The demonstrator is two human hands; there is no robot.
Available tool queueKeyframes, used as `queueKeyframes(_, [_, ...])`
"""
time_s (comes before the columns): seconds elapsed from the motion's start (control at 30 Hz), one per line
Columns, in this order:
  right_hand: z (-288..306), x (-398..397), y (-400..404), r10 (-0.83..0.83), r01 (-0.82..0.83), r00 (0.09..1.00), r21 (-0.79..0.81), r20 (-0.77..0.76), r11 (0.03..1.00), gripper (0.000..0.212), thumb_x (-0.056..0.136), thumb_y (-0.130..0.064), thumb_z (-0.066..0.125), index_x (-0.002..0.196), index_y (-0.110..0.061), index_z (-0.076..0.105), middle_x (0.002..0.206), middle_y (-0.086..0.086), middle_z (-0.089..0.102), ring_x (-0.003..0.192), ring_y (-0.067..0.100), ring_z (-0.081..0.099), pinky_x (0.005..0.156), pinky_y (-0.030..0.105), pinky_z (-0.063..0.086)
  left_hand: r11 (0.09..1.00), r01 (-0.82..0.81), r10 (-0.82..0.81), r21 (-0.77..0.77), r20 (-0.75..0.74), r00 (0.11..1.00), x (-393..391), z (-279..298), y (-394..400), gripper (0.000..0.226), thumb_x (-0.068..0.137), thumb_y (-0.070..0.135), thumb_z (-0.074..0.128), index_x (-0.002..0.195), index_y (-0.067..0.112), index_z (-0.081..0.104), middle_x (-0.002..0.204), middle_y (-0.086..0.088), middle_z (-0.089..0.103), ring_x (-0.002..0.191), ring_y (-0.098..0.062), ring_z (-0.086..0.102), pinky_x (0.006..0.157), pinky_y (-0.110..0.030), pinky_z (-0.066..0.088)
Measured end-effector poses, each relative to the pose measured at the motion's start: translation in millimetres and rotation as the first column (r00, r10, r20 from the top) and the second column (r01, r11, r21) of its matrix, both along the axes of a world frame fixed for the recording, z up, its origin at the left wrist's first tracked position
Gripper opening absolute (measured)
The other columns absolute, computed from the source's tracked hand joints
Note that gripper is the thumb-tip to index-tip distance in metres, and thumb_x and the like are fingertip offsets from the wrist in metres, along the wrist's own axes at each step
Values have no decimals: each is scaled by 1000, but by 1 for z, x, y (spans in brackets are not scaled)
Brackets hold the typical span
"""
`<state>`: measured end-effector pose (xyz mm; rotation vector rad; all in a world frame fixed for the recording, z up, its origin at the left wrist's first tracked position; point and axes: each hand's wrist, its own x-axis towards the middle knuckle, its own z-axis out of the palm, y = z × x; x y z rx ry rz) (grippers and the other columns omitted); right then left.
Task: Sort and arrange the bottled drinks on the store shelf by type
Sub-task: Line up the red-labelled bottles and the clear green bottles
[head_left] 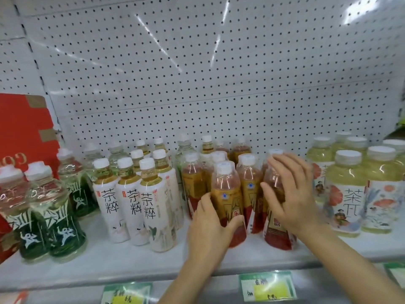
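Observation:
On the white shelf [122,263] stand grouped drinks. Green-labelled bottles [54,224] are at the left, white-labelled tea bottles [133,207] beside them, red-and-gold-labelled tea bottles [192,185] in the middle, and large pale-green bottles [348,194] at the right. My left hand [210,227] grips the lower part of a front red-and-gold bottle [226,194]. My right hand [289,191] wraps the side of another red-and-gold bottle [276,235] just to its right, fingers spread over its shoulder. Both bottles stand upright on the shelf.
A red cardboard box [24,132] stands at the far left behind the green bottles. White pegboard [197,73] backs the shelf. Green price tags [267,286] hang on the shelf's front edge. Bare shelf shows in front of the bottles.

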<state>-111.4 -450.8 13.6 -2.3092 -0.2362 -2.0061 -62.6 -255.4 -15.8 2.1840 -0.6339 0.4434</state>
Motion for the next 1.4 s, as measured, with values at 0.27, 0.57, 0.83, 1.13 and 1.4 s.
queueKeyframes(0.27, [-14, -6, 3, -6, 14, 998, 135, -57, 991, 72, 86, -35, 64, 142, 2, 38, 147, 24, 37, 139, 39, 35, 117, 51, 28, 991, 130, -130, -27, -17, 991, 10, 3, -21, 82, 80, 49, 76, 143, 19, 32, 136, 6, 46, 126, -13, 48, 100, -27, 44])
queueKeyframes(0.57, [-14, -21, 8, 344, -183, 922, 581, -180, 793, 92, 79, -19, 80, 151, -26, 23, 149, -2, 43, 134, 15, 48, 107, 46, 45, 999, 17, -16, -45, 23, 1000, 4, 3, -62, 76, 84, 37, 77, 140, 8, 34, 132, -7, 34, 121, -26, 47, 98, -32, 45])
queueKeyframes(0.83, [-14, -24, 0, 419, -222, 882, 593, -217, 774, 91, 75, -47, 71, 150, -38, 21, 150, -6, 43, 135, 15, 48, 105, 50, 46, 999, -9, 11, -40, 43, 999, 4, 17, -68, 70, 85, 51, 70, 138, 15, 40, 133, -2, 42, 122, -20, 46, 94, -31, 46])
queueKeyframes(1.13, [-17, -20, 0, 460, -272, 863, 577, -208, 770, 90, 80, -49, 68, 152, -42, 14, 154, -5, 36, 141, 17, 40, 109, 52, 42, 991, -117, 113, 63, 59, 992, 62, 83, -73, 60, 101, 39, 52, 153, 19, 30, 138, -17, 52, 123, -36, 53, 96, -47, 48])
queueKeyframes(1.4, [-20, -16, -6, 443, -290, 877, 533, -183, 795, 90, 80, -48, 66, 152, -45, 11, 152, -7, 36, 139, 19, 42, 108, 53, 43, 989, 110, -116, -103, -51, 992, 72, 89, -90, 39, 99, 21, 58, 136, 20, 48, 125, -4, 58, 113, -21, 58, 98, -43, 50])
